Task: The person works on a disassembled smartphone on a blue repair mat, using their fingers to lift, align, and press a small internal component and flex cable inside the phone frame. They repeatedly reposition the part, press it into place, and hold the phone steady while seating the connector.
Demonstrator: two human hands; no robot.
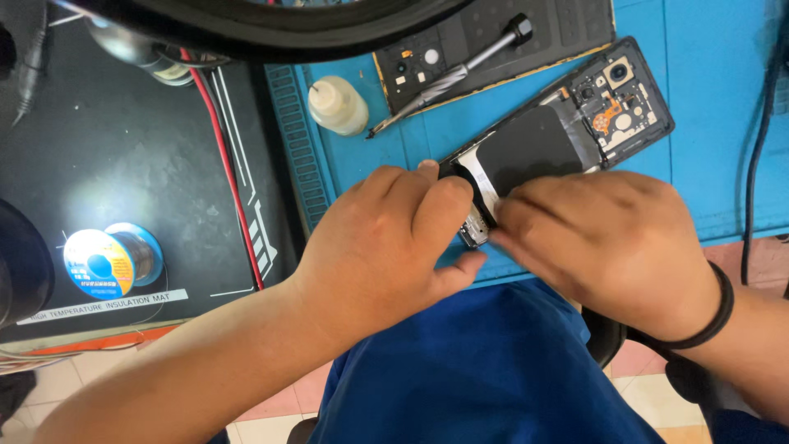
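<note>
At the far left, a spool of solder wire [105, 261] lay on a black insulation mat [140, 156], with a red cable [228, 177] running down the mat's right edge. Next to it a blue work mat [707, 123] covered the counter, and a small pale squeeze bottle [337, 104] stood near its upper left corner. To the right of the bottle a metal-handled tool [460, 72] lay slantwise across a detached dark back panel [493, 41].

The left hand [386, 247] was curled, its fingers [440, 205] pressed on the near end of an opened phone [559, 131], thumb underneath at the counter's front edge. The phone lay diagonally on the blue mat, its lower end caught between both hands and its camera end pointing up and to the right, well clear of them. The right hand [608, 238], with a black band [715, 316] on the wrist, gripped the same lower end from the other side, fingers [526, 215] closed on it beside a white strip.
</note>
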